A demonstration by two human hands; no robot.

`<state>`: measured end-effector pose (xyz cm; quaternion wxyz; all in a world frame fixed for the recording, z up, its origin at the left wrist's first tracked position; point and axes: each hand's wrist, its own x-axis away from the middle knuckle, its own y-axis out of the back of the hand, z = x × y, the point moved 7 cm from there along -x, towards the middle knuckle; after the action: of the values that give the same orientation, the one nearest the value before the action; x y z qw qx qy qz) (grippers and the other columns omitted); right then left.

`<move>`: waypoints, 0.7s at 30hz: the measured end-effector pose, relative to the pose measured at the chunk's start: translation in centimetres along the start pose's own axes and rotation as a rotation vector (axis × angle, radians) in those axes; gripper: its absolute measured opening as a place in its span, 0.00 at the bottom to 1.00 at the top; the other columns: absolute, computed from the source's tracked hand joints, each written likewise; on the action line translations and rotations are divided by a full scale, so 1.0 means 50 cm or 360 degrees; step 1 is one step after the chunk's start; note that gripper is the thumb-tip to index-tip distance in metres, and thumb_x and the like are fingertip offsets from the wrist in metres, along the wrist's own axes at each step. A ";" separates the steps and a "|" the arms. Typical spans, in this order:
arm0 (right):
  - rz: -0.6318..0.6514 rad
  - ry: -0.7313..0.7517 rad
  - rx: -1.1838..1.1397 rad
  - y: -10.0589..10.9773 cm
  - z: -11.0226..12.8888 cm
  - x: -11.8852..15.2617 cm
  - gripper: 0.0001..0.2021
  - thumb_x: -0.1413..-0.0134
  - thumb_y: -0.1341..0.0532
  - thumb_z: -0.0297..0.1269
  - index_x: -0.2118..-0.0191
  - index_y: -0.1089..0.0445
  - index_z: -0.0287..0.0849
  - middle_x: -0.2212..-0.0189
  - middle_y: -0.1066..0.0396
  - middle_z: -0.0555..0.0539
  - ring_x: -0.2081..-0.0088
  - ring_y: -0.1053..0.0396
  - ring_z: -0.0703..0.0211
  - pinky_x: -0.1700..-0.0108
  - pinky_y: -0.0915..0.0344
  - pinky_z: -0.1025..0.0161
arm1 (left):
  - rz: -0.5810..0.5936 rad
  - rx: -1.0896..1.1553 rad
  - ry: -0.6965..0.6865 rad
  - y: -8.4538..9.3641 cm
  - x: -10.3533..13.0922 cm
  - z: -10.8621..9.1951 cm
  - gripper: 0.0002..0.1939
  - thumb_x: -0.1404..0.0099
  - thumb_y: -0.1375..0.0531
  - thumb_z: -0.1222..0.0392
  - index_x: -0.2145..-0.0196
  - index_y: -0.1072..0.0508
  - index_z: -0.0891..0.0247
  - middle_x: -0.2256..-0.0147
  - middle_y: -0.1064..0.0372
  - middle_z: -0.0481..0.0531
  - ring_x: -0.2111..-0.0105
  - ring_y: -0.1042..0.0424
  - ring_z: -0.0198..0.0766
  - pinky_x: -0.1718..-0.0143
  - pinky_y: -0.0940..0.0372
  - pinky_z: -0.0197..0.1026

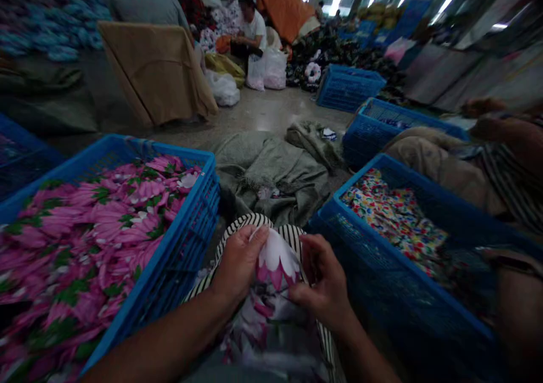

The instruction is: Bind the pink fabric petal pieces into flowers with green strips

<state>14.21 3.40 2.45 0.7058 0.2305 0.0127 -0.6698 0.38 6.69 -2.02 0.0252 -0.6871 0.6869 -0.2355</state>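
Observation:
A white and pink petal piece hangs between my two hands, above my lap. My left hand pinches its upper left edge between thumb and fingers. Close to its lower right side is my right hand, its thumb near the pink tips and its fingers curled; what lies between them is too small to make out. More white and pink pieces lie below in my lap, on black and white striped cloth.
Pink and green flower pieces fill a blue crate on the left. On the right, another blue crate holds colourful printed pieces. Grey sacking lies ahead. A person's arm reaches in at far right; another person sits behind.

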 end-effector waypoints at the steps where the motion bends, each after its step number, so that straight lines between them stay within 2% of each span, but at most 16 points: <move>1: 0.0051 0.0046 0.0095 -0.010 0.009 -0.002 0.33 0.66 0.32 0.40 0.50 0.43 0.46 0.65 0.41 0.49 0.68 0.40 0.59 0.68 0.42 0.64 | -0.0021 -0.0023 0.0005 -0.001 -0.002 -0.001 0.14 0.45 0.42 0.49 0.75 0.34 0.64 0.81 0.41 0.43 0.82 0.42 0.29 0.80 0.47 0.32; 4: 0.0059 0.0015 0.0179 -0.023 0.011 -0.011 0.22 0.62 0.35 0.31 0.56 0.36 0.44 0.69 0.39 0.50 0.70 0.41 0.60 0.70 0.44 0.65 | 0.0025 -0.0173 -0.0008 -0.012 -0.005 -0.007 0.16 0.45 0.43 0.47 0.75 0.33 0.65 0.81 0.40 0.44 0.82 0.42 0.30 0.80 0.47 0.32; 6: -0.0083 -0.0140 0.0087 -0.015 -0.010 -0.020 0.11 0.59 0.41 0.25 0.66 0.32 0.43 0.74 0.38 0.51 0.72 0.41 0.61 0.71 0.45 0.66 | 0.0168 -0.0345 -0.0029 -0.028 -0.001 -0.012 0.17 0.45 0.44 0.46 0.76 0.34 0.65 0.81 0.39 0.45 0.81 0.41 0.31 0.79 0.47 0.33; 8: -0.0237 -0.0449 -0.0212 -0.007 -0.049 -0.023 0.08 0.61 0.43 0.23 0.73 0.33 0.41 0.77 0.37 0.52 0.74 0.40 0.63 0.72 0.44 0.67 | 0.0316 -0.0581 -0.0117 -0.042 0.007 -0.020 0.15 0.49 0.40 0.48 0.76 0.35 0.65 0.80 0.39 0.44 0.79 0.41 0.32 0.79 0.47 0.33; 10: -0.0345 -0.0825 -0.0645 -0.011 -0.090 -0.016 0.06 0.63 0.42 0.24 0.74 0.35 0.41 0.79 0.36 0.54 0.78 0.41 0.66 0.77 0.45 0.70 | 0.0406 -0.0856 -0.0231 -0.049 0.013 -0.025 0.12 0.51 0.38 0.54 0.74 0.34 0.64 0.79 0.38 0.44 0.77 0.40 0.33 0.77 0.47 0.33; 13: -0.0413 -0.1178 -0.1248 -0.031 -0.111 -0.001 0.07 0.65 0.37 0.30 0.74 0.36 0.41 0.86 0.40 0.57 0.87 0.50 0.72 0.85 0.55 0.74 | 0.0441 -0.1070 -0.0310 -0.042 0.009 -0.026 0.03 0.47 0.43 0.63 0.72 0.31 0.64 0.76 0.35 0.45 0.74 0.37 0.34 0.72 0.44 0.34; 15: -0.0322 -0.1297 -0.1531 -0.049 -0.107 0.005 0.10 0.67 0.34 0.33 0.75 0.36 0.40 0.89 0.43 0.59 0.89 0.57 0.76 0.87 0.60 0.76 | 0.0413 -0.0988 -0.0310 -0.030 -0.002 -0.027 0.05 0.48 0.45 0.68 0.73 0.30 0.64 0.75 0.33 0.46 0.72 0.36 0.35 0.70 0.43 0.35; 17: -0.0141 -0.1357 -0.1727 -0.068 -0.100 0.009 0.12 0.67 0.33 0.35 0.78 0.37 0.40 0.92 0.46 0.60 0.90 0.61 0.76 0.88 0.62 0.76 | 0.0393 -0.0747 -0.0186 -0.019 -0.016 -0.023 0.07 0.49 0.45 0.70 0.74 0.28 0.64 0.76 0.32 0.46 0.73 0.35 0.35 0.70 0.42 0.35; 19: 0.0020 -0.1404 -0.1848 -0.081 -0.099 0.012 0.14 0.62 0.34 0.41 0.82 0.39 0.40 0.95 0.50 0.61 0.91 0.64 0.76 0.89 0.62 0.75 | 0.0451 -0.0312 0.0145 -0.019 -0.021 -0.005 0.05 0.49 0.43 0.69 0.73 0.28 0.66 0.77 0.30 0.48 0.74 0.33 0.35 0.71 0.40 0.35; 21: 0.0105 -0.1448 -0.1947 -0.088 -0.101 0.013 0.17 0.58 0.36 0.44 0.84 0.41 0.40 0.96 0.54 0.61 0.92 0.66 0.75 0.89 0.62 0.75 | 0.0588 0.0189 0.0532 -0.035 -0.012 0.010 0.05 0.47 0.42 0.65 0.73 0.27 0.68 0.77 0.29 0.51 0.74 0.30 0.37 0.68 0.37 0.37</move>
<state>11.56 4.57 -3.64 0.6630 -0.5000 0.0826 -0.5510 2.24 7.19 -2.02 -0.0058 -0.4987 0.7805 -0.3769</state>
